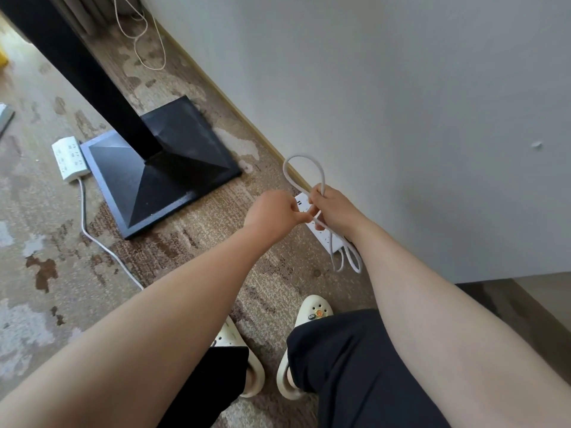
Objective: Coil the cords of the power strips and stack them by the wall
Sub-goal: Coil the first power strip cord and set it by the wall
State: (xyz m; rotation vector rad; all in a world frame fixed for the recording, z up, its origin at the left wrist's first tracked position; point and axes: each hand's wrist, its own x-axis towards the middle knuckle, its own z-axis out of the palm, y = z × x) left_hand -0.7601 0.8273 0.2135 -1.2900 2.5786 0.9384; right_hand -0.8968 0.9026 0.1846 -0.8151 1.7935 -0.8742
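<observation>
The cord (304, 173) is gripped in loops by the right hand (332, 208) and pinched by the left hand (273, 211), keeping coils gathered above the strip (321, 234) by the wall at 3 o'clock.

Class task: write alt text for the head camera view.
Both hands, left hand and right hand, grip a looped white power cord near the grey wall. A second white power strip lies beside a black square stand base.

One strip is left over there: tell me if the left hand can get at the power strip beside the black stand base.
Probably not yet: the left hand pinches the cord, and that power strip lies well beyond it.
</observation>
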